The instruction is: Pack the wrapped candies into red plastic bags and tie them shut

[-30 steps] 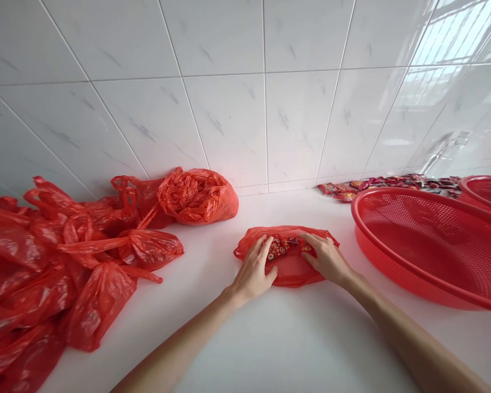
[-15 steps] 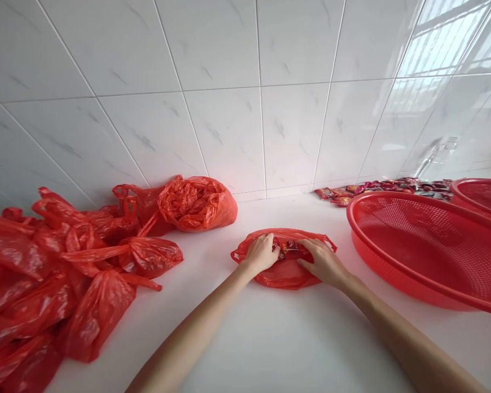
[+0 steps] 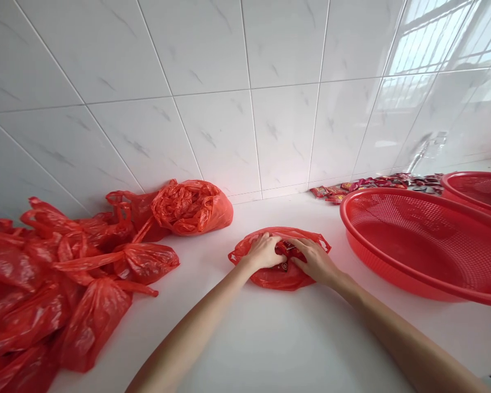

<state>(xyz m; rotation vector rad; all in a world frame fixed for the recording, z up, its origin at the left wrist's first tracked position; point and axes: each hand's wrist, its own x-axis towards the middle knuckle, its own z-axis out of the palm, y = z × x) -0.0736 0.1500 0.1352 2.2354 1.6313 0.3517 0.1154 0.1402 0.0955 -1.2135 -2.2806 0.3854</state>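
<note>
In the middle of the counter a thin red plastic bag (image 3: 280,282) lies spread with its mouth gaping upward. Inside it are small dark red printed packets (image 3: 287,249), partly covered by my fingers. My left hand (image 3: 265,253) reaches into the bag from the left, fingers curled round the packets. From the right, my right hand (image 3: 316,262) closes on the same packets, its thumb facing the left thumb. How many packets are between the hands cannot be made out.
Tied red plastic bags (image 3: 94,322) heap up on the left. Behind them stands a bag stuffed with crumpled red bags (image 3: 192,207). A large red mesh basket (image 3: 393,262) is at right, another red basket (image 3: 474,188) beyond it. Loose packets (image 3: 376,183) lie along the tiled wall (image 3: 213,136).
Both hands have closed in towards each other inside the bag, and the packets between them have shifted and tilted. The view has swung slightly to the right.
</note>
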